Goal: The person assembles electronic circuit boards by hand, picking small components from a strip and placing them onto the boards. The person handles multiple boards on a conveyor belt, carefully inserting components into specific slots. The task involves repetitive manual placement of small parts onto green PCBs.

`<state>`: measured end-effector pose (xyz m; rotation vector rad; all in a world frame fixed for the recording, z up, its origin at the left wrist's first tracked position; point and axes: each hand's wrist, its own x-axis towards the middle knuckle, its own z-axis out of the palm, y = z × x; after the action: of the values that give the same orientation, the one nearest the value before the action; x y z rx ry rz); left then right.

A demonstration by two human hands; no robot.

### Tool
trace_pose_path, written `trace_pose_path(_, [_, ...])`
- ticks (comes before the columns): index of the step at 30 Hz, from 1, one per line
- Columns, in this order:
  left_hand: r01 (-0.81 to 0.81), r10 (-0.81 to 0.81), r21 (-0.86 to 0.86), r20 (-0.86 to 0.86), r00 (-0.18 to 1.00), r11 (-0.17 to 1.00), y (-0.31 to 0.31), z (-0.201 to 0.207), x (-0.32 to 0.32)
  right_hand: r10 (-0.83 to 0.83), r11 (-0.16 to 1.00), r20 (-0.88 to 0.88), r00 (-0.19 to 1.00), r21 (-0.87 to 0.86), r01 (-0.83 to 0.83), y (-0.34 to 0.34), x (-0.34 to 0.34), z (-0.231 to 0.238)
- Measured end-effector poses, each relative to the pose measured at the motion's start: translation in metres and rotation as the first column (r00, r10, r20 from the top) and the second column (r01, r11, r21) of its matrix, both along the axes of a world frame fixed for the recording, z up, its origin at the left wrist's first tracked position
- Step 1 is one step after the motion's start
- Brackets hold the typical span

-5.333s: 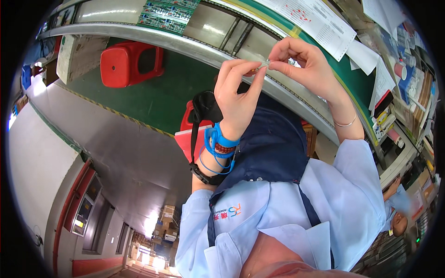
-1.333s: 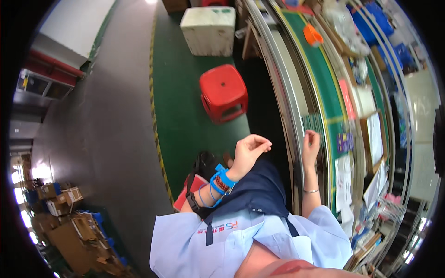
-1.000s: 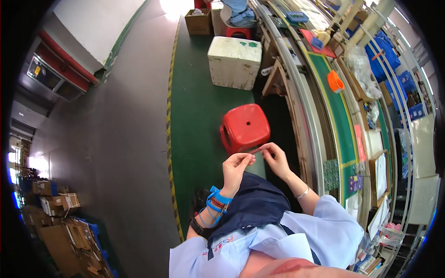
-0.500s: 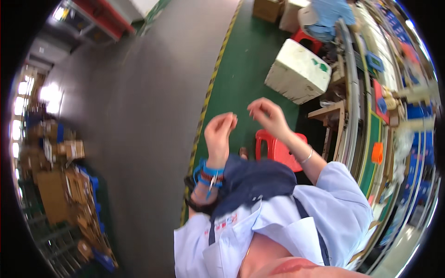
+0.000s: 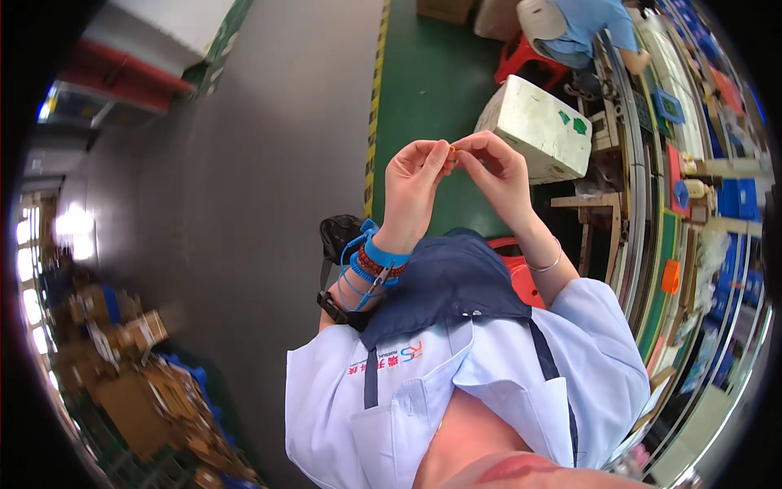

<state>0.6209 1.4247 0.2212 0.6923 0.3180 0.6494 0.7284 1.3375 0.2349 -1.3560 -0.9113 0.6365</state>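
Both hands are raised in front of my body, their fingertips meeting. My left hand (image 5: 414,183) is closed in a pinch on a tiny yellow-orange piece (image 5: 452,149), too small for its kind to be told. Thumb and forefinger of my right hand (image 5: 501,175) close on the same piece from the other side. Around my left wrist sits a blue wrist strap (image 5: 384,254) with a coiled cord and a metal clip. A thin bangle (image 5: 547,259) circles my right wrist.
A worn white foam box (image 5: 538,126) stands on the green floor beyond my right hand. Behind my apron is a red stool (image 5: 525,281). A long workbench (image 5: 634,187) runs along the right, where a co-worker (image 5: 595,33) sits. Cardboard (image 5: 134,407) is piled at the left.
My hands have come together from a gap, and their fingertips now meet at a small yellow-orange piece. Both have moved farther from my body. The view has shifted slightly.
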Motion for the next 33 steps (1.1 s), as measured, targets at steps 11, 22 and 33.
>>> trace_pose_path(11, [0.362,-0.323,0.138,-0.242,0.915,0.922,0.078,-0.011,0.145,-0.372,0.928,-0.107,0.922,-0.053,0.369,0.046,0.103,-0.022])
trace_pose_path(22, [0.555,-0.539,-0.028,-0.285,0.793,0.831,0.086,-0.029,0.296,-0.454,0.867,0.409,0.791,-0.001,0.498,0.036,0.252,-0.028])
trace_pose_path(33, [0.634,-0.514,0.291,-0.394,0.762,0.716,0.087,-0.04,0.407,-0.598,0.781,0.174,0.782,-0.09,0.618,0.034,0.344,-0.045])
